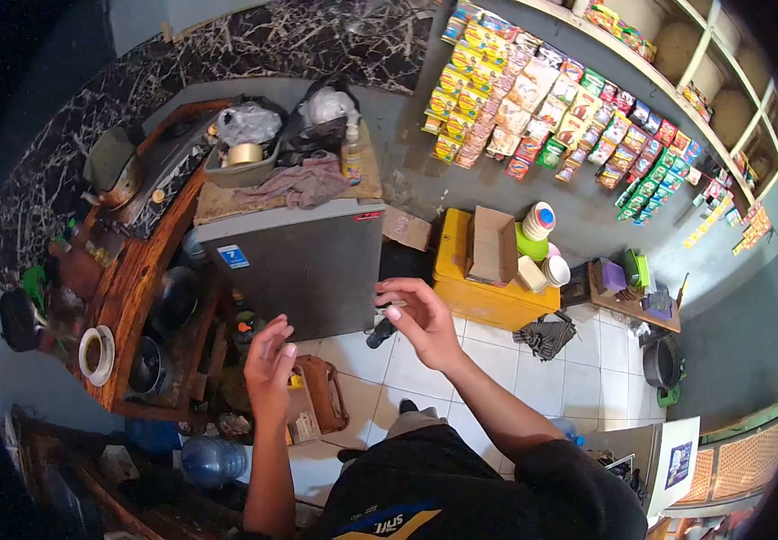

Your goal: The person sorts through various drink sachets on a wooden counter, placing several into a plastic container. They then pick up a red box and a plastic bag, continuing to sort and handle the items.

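My left hand (269, 371) is raised in mid-air, fingers apart and slightly curled, with nothing in it. To its right my right hand (423, 326) also hovers, its thumb and fingers parted around bare air. Both hands appear in front of a small grey fridge (303, 270). On the fridge's top lie a crumpled cloth (303, 183), a grey tub (227, 173) with a plastic bag and a tape roll (245, 154), and a pump bottle (352, 153). Below my left hand, a brown bag (319, 396) rests on the floor.
A wooden counter (150, 274) on the left carries a pot (119, 184) and a white cup on a saucer (96, 354). A yellow box (488, 301) holds a cardboard tray (492, 245) and containers. Snack sachets (533, 94) hang on the wall. A water jug (213, 462) stands lower left.
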The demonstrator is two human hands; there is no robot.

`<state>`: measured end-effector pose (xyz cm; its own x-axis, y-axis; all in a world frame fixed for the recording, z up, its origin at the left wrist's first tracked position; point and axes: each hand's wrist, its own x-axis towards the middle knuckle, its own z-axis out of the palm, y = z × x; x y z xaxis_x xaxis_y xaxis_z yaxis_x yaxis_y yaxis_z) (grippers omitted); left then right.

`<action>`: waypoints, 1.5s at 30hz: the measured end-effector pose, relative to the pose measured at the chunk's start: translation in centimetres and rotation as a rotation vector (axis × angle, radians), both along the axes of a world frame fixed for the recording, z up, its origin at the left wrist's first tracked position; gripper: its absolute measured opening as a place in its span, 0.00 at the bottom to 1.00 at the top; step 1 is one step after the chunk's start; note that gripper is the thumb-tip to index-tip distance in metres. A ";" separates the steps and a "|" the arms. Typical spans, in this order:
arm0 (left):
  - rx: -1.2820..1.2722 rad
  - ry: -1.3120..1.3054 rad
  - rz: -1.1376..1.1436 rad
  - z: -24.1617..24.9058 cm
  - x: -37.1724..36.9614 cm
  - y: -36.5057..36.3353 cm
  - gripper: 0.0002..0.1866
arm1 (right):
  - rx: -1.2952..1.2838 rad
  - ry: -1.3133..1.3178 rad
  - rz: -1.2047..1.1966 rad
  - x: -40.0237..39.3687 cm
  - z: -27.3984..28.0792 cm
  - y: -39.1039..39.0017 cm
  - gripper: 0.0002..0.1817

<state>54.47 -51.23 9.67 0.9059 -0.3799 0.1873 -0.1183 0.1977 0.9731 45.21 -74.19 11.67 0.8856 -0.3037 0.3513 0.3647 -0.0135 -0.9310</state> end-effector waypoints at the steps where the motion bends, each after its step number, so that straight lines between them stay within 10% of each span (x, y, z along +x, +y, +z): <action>1: 0.000 -0.003 -0.015 -0.1 -0.1 -0.5 0.17 | 0.000 -0.003 -0.015 -0.2 0.4 -0.5 0.17; 19: -0.090 0.028 0.216 1.7 -5.9 -9.2 0.18 | 0.093 0.046 0.367 1.8 -0.6 -9.8 0.16; 45: -0.154 0.052 1.597 -1.3 -46.3 15.5 0.16 | -0.122 0.127 1.850 -14.4 -0.5 33.1 0.19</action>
<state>8.16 -35.70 8.36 0.3438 0.9347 0.0903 -0.2586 0.0017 0.9660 30.81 -41.04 11.17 0.0387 0.9775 0.2073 -0.0711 0.2096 -0.9752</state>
